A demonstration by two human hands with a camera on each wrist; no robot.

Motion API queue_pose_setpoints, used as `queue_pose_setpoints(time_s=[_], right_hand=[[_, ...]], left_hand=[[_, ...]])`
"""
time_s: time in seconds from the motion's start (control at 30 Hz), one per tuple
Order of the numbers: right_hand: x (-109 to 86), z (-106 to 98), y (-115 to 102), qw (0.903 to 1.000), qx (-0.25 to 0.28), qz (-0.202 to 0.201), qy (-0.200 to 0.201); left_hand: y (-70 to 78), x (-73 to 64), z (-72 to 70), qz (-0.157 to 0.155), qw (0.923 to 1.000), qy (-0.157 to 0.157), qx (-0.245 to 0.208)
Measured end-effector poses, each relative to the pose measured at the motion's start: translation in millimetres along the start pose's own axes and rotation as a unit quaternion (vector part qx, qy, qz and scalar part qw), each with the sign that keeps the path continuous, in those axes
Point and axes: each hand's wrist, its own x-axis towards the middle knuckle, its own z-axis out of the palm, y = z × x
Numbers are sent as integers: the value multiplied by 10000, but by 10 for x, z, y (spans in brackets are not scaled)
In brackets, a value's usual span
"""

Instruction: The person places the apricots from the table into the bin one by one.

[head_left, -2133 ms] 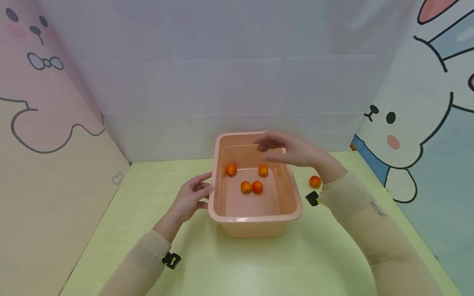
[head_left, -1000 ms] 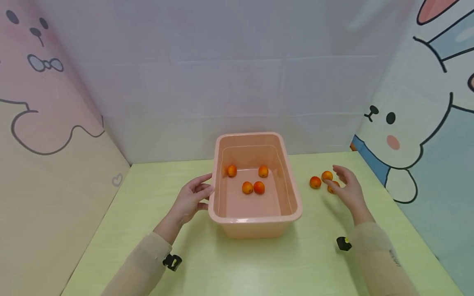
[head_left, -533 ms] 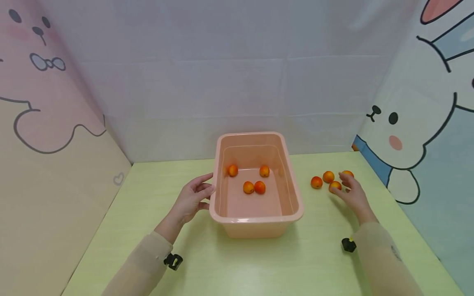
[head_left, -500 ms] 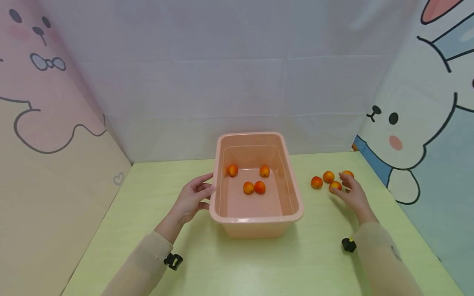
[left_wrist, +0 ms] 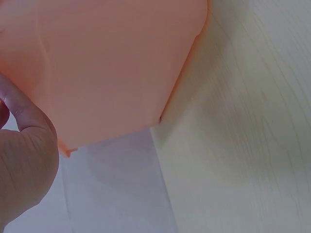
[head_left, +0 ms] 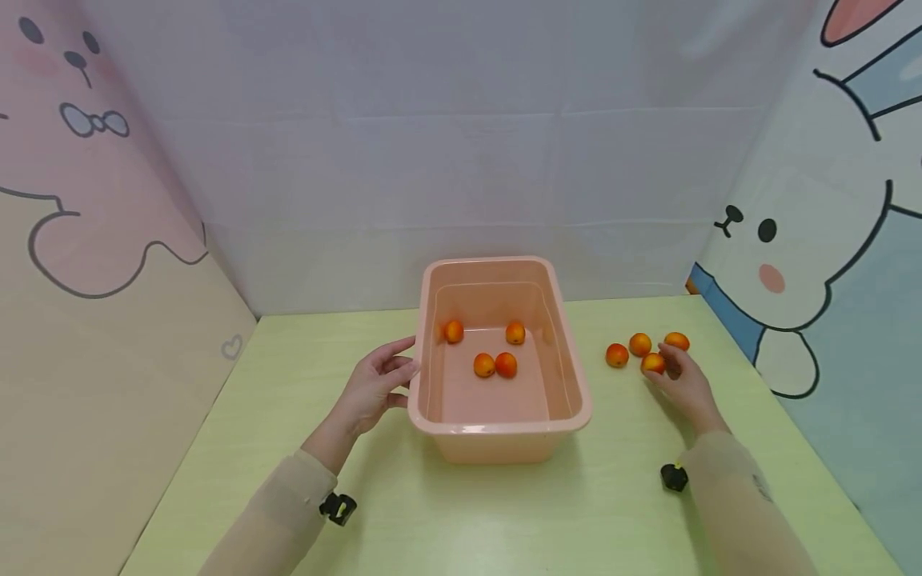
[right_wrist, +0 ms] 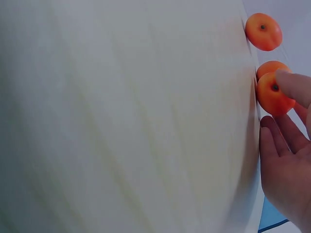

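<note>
A deep peach-coloured plastic basin [head_left: 497,444] stands mid-table with several small round orange-red fruits [head_left: 507,365] on its floor. My left hand [head_left: 369,388] holds its left rim, thumb at the edge; the left wrist view shows the outer wall [left_wrist: 116,73] close by. Right of the basin, my right hand [head_left: 690,394] pinches the nearest small orange-red fruit [head_left: 652,363] between thumb and fingers, low over the table. In the right wrist view the thumb lies across this fruit [right_wrist: 273,97], its dark stem end showing. The exact kind of fruit I cannot tell.
Three more fruits lie around the right hand: one to the left [head_left: 616,355], one behind [head_left: 639,345], one at the back right [head_left: 676,342]. The pale green tabletop [head_left: 475,520] meets a white backdrop [head_left: 374,192], with cartoon-printed side panels [head_left: 792,264].
My right hand has come from above the basin out to the fruits on the right, and its fingers have closed in on the nearest one. My left hand stays at the rim.
</note>
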Motion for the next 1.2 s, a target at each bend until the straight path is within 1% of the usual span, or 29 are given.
queue_pose_setpoints(time_s=[0.2, 0.37, 0.43, 0.57, 0.73, 1.0, 1.1, 1.2], right_hand=[[2, 39, 23, 9993, -52, 210, 297], [-48, 35, -15, 9980, -30, 218, 585], [-82, 21, -51, 9976, 79, 201, 657], [-149, -11, -161, 9965, 267, 33, 795], [-218, -40, -393, 9948, 372, -259, 915], [-368, -36, -856, 9924, 754, -555, 799], [-418, -20, -1012, 9913, 813, -695, 772], [-434, -2, -1174, 9888, 866, -964, 743]], left_hand=[[1, -8, 2, 14, 10000, 29, -82], [-4, -10, 10, 30, 10000, 16, -74], [0, -12, 13, 20, 10000, 30, -60], [12, -15, 14, 0, 10000, 45, 2], [18, -19, 7, -15, 10000, 34, 74], [-8, -8, -9, -31, 10000, 31, 67], [-8, 0, -11, -20, 10000, 18, 85], [-4, 6, -10, -27, 9999, 23, 135]])
